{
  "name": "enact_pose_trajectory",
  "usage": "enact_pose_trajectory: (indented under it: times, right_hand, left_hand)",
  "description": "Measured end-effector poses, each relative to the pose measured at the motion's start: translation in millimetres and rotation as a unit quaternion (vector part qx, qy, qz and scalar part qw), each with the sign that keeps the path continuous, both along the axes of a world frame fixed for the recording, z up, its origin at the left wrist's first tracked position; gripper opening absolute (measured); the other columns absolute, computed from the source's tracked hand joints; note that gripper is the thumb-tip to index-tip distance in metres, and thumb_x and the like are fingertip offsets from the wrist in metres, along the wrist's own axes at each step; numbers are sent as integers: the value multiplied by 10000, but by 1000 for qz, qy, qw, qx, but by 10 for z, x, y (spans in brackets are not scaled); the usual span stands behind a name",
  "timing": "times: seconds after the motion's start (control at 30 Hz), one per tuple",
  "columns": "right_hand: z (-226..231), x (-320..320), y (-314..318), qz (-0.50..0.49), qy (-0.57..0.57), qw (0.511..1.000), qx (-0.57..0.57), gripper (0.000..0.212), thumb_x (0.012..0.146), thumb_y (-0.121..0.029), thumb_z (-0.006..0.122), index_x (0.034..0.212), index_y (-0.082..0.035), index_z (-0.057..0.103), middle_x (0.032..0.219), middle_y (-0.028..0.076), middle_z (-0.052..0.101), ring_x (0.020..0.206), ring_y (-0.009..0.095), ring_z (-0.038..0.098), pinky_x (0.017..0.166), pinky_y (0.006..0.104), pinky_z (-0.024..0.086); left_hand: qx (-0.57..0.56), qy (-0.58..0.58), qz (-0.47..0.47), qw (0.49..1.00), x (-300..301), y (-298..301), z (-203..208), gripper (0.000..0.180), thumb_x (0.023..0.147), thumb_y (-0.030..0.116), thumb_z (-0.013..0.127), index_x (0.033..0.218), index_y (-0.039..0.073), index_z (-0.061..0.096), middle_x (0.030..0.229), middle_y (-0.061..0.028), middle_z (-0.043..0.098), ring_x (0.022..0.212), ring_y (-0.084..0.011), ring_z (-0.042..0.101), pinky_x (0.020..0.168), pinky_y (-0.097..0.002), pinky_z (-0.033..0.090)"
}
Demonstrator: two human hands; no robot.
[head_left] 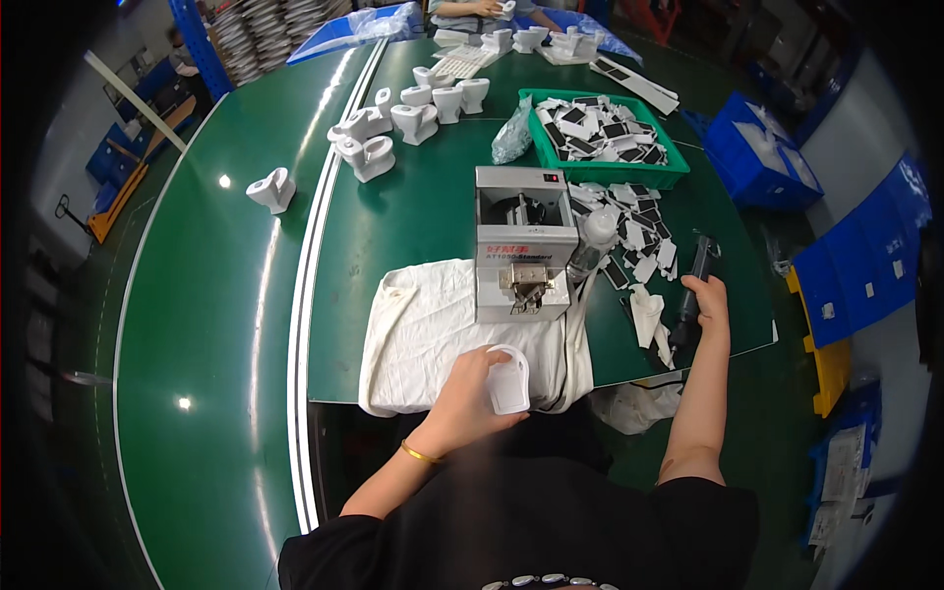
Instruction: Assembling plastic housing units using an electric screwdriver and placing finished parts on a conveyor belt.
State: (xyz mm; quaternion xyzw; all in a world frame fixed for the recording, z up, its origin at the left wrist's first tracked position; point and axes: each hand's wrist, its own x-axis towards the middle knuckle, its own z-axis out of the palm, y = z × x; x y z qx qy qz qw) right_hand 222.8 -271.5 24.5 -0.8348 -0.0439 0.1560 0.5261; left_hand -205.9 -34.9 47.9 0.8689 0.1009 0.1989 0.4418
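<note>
My left hand (459, 401) grips a white plastic miniature toilet (509, 387), its hollow oval side turned up, over the front edge of a white cloth (421, 339). Out to the right, my right hand (710, 301) is wrapped round a black electric screwdriver (702, 260), held above the green table. Between the hands, a grey screw feeder (527, 241) stands on the cloth. Beside the feeder are a clear plastic bottle (598, 231) and a loose spread of small black-and-white parts (644, 236). A crumpled white cloth strip (647, 317) lies near the screwdriver.
A green crate (610, 177) full of black-and-white parts sits behind the feeder. Several white miniature toilets (413, 123) stand at the back left, and one toilet (273, 192) is on the green conveyor belt (206, 324). Another person's hands (489, 9) work at the far end.
</note>
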Motion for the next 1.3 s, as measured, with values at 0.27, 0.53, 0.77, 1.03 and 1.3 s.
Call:
enact_pose_trajectory:
  times: [0.27,0.53,0.77,1.03,1.3]
  right_hand:
    - [754,-678,455,198,217,761,578,528,842,-11,552,1357,-20,436,1158,127,558,1035,236,582,933,411,477]
    - [1414,-1671,1519,327,-108,817,463,609,814,75,582,1371,-53,373,1184,185,579,1072,312,612,1016,495,458]
    - [1467,-2075,1742,373,-187,827,377,585,772,102,678,1284,-5,417,1124,182,624,1039,273,657,932,404,529]
    - [1435,-2250,1976,308,-382,843,220,705,633,-69,912,1192,-27,484,939,16,618,846,100,607,788,239,520]
    - [1365,-2314,2102,325,-190,836,398,359,890,-52,638,1204,48,497,790,67,626,665,147,628,684,307,530]
  left_hand:
    - [10,-20,1,1000,-52,-60,-200,780,602,210,903,1270,69,525,1339,-204,463,1239,-375,462,1025,-425,410]
    - [89,-67,62,992,-31,-165,-275,775,551,183,906,1262,138,603,1334,-195,479,1216,-385,486,1004,-448,431]
    - [50,-70,51,995,-81,-175,-345,778,563,162,900,1281,142,601,1351,-202,475,1173,-370,527,961,-425,473]
    - [50,-72,56,995,-113,-192,-352,766,570,152,896,1279,135,606,1344,-215,484,1161,-375,540,943,-426,485]
    - [80,-101,50,990,-91,-184,-384,686,617,163,867,1259,181,625,1346,-226,480,1160,-382,536,927,-426,488]
